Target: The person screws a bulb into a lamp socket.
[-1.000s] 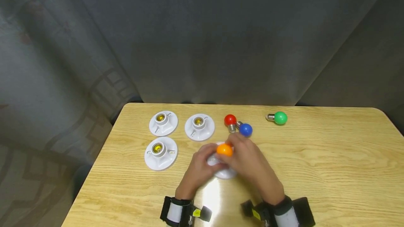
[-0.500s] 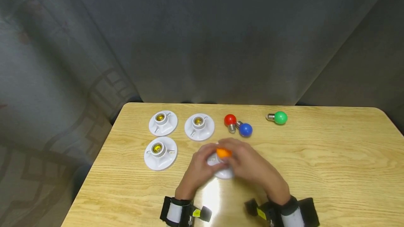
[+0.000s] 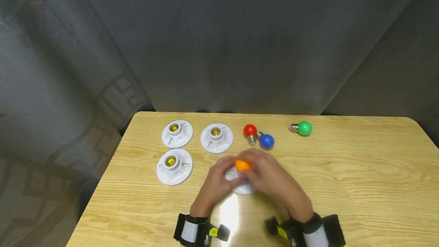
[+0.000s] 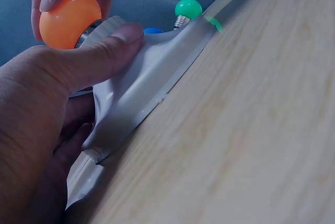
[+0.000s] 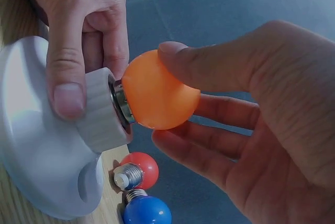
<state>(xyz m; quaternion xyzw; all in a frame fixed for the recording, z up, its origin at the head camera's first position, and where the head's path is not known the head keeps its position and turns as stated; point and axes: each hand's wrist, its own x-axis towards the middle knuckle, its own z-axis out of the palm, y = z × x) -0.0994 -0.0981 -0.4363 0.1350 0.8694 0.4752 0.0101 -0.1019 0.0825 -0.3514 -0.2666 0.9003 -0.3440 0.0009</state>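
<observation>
In the head view, my left hand (image 3: 217, 180) steadies a white round lamp holder (image 3: 244, 190) on the table. Its thumb lies along the socket collar (image 5: 102, 111), plain in the right wrist view. My right hand (image 3: 272, 172) pinches an orange light bulb (image 5: 159, 96) between thumb and fingers. The bulb's metal base sits partly inside the socket, with a strip of metal showing at the collar's mouth. Part of the lamp holder is hidden behind both hands in the head view.
Several more white lamp holders (image 3: 217, 146) with bare sockets stand to the left. Beyond my right hand a red bulb (image 3: 250, 130) and a blue bulb (image 3: 266, 141) lie close together. A green bulb (image 3: 305, 128) lies farther right, near the table's back edge. Dark cloth hangs behind.
My right hand has turned about the orange bulb, its wrist swinging right and then slightly back. The left hand and the lamp holder stay in place.
</observation>
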